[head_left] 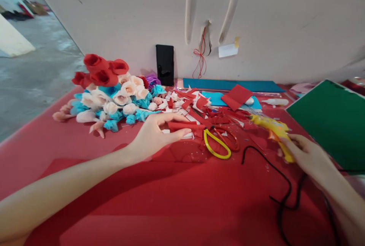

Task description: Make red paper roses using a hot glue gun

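My left hand reaches over the red table cover and pinches a long red felt strip between thumb and fingers. At the right, my right hand is closed round the handle of a yellow glue gun, whose nozzle points left toward the felt scraps. The gun's black cord trails across the cover toward me. Yellow-and-red handled scissors lie between the two hands.
A pile of red, cream and blue fabric roses sits at the back left. Red and white scraps, blue felt sheets, a red square and a black box lie by the wall. A green sheet is at right.
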Available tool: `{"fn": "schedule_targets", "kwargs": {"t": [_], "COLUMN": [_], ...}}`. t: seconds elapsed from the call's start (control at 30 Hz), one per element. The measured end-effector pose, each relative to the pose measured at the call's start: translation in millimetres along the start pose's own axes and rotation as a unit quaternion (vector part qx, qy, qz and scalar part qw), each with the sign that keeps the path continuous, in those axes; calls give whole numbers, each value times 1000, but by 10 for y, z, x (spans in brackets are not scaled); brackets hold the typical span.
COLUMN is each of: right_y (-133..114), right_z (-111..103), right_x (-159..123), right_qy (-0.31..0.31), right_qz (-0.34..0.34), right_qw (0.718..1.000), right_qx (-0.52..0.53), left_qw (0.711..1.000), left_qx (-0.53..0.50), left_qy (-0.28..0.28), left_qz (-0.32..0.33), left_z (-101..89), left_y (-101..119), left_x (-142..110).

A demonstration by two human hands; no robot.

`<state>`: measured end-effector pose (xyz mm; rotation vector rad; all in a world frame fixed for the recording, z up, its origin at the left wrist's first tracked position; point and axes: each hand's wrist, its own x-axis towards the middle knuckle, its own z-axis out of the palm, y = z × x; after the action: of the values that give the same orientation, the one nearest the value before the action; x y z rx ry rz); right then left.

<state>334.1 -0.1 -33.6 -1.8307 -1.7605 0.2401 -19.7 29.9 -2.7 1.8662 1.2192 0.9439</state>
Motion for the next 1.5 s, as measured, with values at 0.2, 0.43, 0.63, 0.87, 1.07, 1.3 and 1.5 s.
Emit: {"fn": "schedule_targets", "kwargs": {"t": [0.2,0.43,0.63,0.87,1.07,1.3,1.5], "right_y": [-225,-265,-256,-218,-230,-202,-130], "right_z": [91,129,189,251,255,279,235], "right_x": [-78,-130,-121,-89,-64,-48,-21], "right_qy": [48,80,84,79,67,81,93], "right_qz": [109,109,107,98,106,93,104], "right_qw": [992,990,988,976,954,937,933], "right_qx": [34,-22,-75,-177,-274,-328,-331], "left_qw": [998,999,998,995,993,989,986], "left_qx": [-23,-11,56,98,121,138,153], "left_qy": [-36,-35,-7,-16,-7,-46,-62], "left_qz": [-41,-36,-17,-17,-14,15,26], "left_z": [131,149,151,162,179,306,368], "left_y": [-134,-115,-185,-228,-216,-243,-296], "left_x": [-25,-12,29,97,119,403,516]}}
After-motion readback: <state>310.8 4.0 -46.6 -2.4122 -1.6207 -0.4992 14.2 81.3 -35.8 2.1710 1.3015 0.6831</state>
